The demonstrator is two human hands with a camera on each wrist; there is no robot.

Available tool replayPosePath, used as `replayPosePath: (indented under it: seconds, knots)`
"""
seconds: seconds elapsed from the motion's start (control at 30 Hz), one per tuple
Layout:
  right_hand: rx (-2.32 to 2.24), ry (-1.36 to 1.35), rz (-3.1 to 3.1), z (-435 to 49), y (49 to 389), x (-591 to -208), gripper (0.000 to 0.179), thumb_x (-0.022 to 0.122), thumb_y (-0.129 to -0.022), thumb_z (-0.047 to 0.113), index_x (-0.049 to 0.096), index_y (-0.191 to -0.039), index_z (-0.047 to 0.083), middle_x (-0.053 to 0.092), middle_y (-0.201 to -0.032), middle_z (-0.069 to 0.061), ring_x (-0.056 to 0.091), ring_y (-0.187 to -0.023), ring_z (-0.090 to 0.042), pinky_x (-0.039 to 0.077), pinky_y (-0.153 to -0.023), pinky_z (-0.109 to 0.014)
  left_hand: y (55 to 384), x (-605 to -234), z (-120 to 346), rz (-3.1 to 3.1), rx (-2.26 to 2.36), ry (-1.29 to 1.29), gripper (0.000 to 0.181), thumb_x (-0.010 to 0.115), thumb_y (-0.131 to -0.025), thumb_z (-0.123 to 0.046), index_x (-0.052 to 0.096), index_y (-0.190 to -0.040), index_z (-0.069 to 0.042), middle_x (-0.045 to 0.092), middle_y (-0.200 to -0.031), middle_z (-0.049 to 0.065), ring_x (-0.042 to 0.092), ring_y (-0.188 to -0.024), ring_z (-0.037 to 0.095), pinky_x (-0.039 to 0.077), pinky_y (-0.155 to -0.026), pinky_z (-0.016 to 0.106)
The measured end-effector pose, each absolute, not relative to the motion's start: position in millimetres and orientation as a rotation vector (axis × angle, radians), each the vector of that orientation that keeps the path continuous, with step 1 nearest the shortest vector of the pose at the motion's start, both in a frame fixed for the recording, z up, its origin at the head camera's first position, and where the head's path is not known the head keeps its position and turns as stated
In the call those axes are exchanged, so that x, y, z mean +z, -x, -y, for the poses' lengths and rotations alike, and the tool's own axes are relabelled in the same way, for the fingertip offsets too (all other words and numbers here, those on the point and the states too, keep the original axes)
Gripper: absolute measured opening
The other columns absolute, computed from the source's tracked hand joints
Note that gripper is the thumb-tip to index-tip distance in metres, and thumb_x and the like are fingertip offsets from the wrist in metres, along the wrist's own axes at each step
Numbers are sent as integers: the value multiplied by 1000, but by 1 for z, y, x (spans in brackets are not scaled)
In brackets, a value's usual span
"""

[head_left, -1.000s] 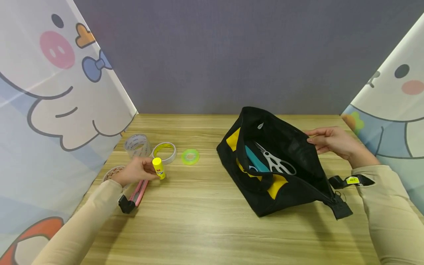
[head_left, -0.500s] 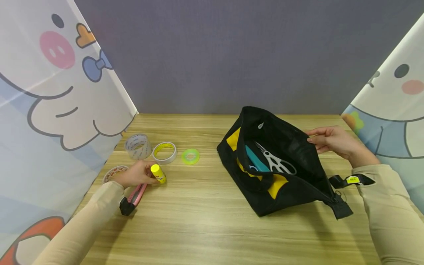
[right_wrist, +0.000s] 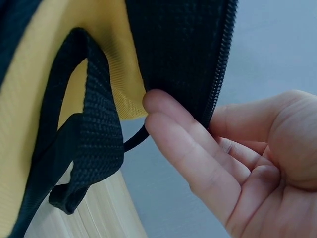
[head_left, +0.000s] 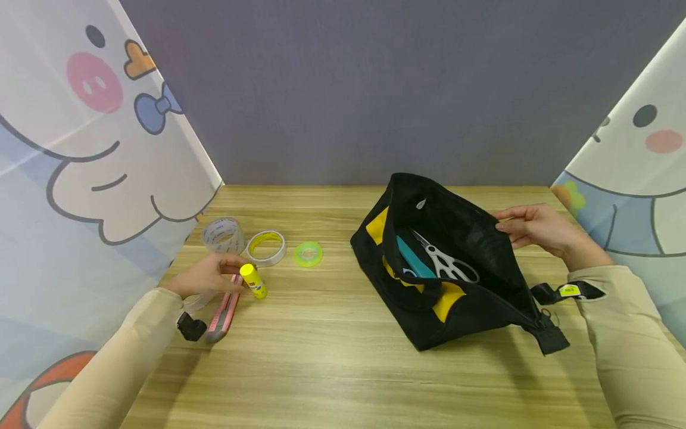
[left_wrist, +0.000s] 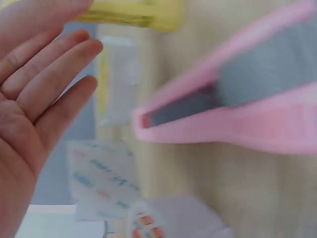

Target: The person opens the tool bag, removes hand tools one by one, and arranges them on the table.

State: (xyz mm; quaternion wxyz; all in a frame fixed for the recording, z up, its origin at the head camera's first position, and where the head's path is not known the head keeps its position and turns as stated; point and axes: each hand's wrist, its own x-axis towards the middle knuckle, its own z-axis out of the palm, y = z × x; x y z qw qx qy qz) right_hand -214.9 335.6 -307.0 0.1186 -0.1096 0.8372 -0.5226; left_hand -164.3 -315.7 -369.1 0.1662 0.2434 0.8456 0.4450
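My left hand point(head_left: 206, 277) pinches a yellow glue stick point(head_left: 254, 282) between thumb and finger at the table's left side; the stick leans, and its contact with the table cannot be told. In the left wrist view my other fingers are extended. A pink utility knife point(head_left: 225, 310) lies just below that hand, close and large in the left wrist view point(left_wrist: 228, 109). On the right, my right hand point(head_left: 541, 232) grips the zippered rim of a black and yellow zip bag point(head_left: 471, 316), whose mouth gapes. Inside lie white-handled scissors point(head_left: 447, 262) and a teal object point(head_left: 414, 258).
Behind the left hand stand a clear tape roll point(head_left: 222, 234) and a white tape roll point(head_left: 267, 249). A small green tape roll point(head_left: 308, 254) lies right of them. Another roll point(head_left: 197, 302) is partly hidden under the left wrist. A grey panel point(head_left: 343, 89) closes the back.
The glue stick has shifted slightly left and toward me with my left hand, and leans more. My left wrist has moved left, uncovering more of the utility knife. My right hand stays on the bag.
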Motion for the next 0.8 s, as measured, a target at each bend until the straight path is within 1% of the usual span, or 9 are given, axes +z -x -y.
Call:
replayPosePath:
  seconds: [0.07, 0.1, 0.17, 0.3, 0.37, 0.43, 0.57, 0.67, 0.8]
  knots:
    - [-1531, 317, -2443, -336, 215, -307, 41, 56, -100, 0, 67, -97, 40, 65, -92, 6, 60, -66, -11, 59, -62, -28, 163, -361, 320, -2402, 1321, -658, 47, 78, -85, -2, 59, -126, 11, 69, -119, 12, 64, -107, 5, 56, -89, 31]
    - [-1535, 317, -2438, -335, 215, -307, 41, 55, -100, 0, 67, -97, 39, 65, -91, 5, 61, -66, -11, 59, -62, -28, 162, -356, 322, -2386, 1356, -645, 48, 77, -85, -2, 59, -128, 10, 69, -121, 11, 65, -110, 8, 55, -91, 32]
    - [-1535, 315, -2436, -335, 215, -307, 41, 55, -100, 0, 67, -96, 39, 66, -92, 5, 62, -67, -12, 60, -63, -28, 162, -346, 325, -2369, 1419, -650, 48, 76, -86, -1, 58, -129, 10, 68, -124, 6, 64, -113, 11, 56, -90, 32]
    - [-1535, 315, -2436, -336, 214, -308, 39, 55, -100, 0, 67, -99, 36, 67, -92, 7, 64, -67, -13, 60, -63, -29, 166, -325, 324, -2283, 1556, -768, 44, 69, -88, 10, 56, -130, 13, 68, -125, 2, 64, -115, 14, 57, -85, 31]
    - [-1533, 322, -2439, -336, 214, -309, 35, 55, -100, 0, 67, -101, 33, 66, -93, 8, 63, -67, -12, 60, -63, -29, 170, -313, 319, -2234, 1608, -825, 43, 65, -89, 14, 56, -130, 13, 68, -125, 3, 64, -114, 15, 57, -85, 30]
    - [-1537, 326, -2441, -336, 215, -309, 34, 56, -100, 0, 67, -103, 32, 66, -93, 9, 63, -68, -13, 60, -63, -29, 175, -303, 312, -2198, 1639, -856, 43, 64, -89, 15, 58, -131, 9, 68, -125, 3, 64, -115, 16, 57, -86, 30]
    - [-1547, 330, -2446, -336, 214, -309, 37, 56, -100, 0, 67, -99, 35, 66, -92, 7, 63, -67, -12, 60, -63, -29, 185, -289, 294, -2181, 1644, -850, 43, 64, -90, 13, 61, -132, 2, 68, -125, 4, 64, -116, 16, 55, -90, 29]
    - [-1548, 330, -2448, -335, 213, -308, 40, 56, -100, 0, 68, -96, 39, 66, -91, 4, 62, -66, -12, 60, -62, -29, 195, -281, 277, -2175, 1630, -849, 42, 65, -90, 11, 62, -131, 2, 68, -125, 5, 64, -116, 16, 55, -90, 30]
    - [-1541, 320, -2452, -336, 214, -307, 40, 57, -100, 2, 68, -95, 40, 65, -90, 3, 61, -65, -12, 60, -62, -29, 209, -269, 247, -2187, 1599, -868, 40, 68, -90, 8, 60, -130, 7, 68, -124, 11, 66, -113, 19, 55, -90, 34]
